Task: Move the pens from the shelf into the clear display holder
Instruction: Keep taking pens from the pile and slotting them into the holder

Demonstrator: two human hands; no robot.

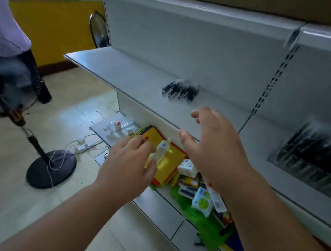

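A small pile of black pens lies blurred on the grey shelf, near its back panel. The clear display holder stands at the right on the neighbouring shelf section, with several dark pens inside. My right hand hovers over the shelf's front edge, just short of the pile, fingers spread and holding nothing. My left hand is lower, in front of the shelf below, fingers relaxed. A small clear bottle lies by its fingertips; contact is unclear.
The lower shelf holds yellow and red folders, small boxes and packets. A standing fan and a power strip with cables are on the floor at left. Another person's sleeve shows at far left.
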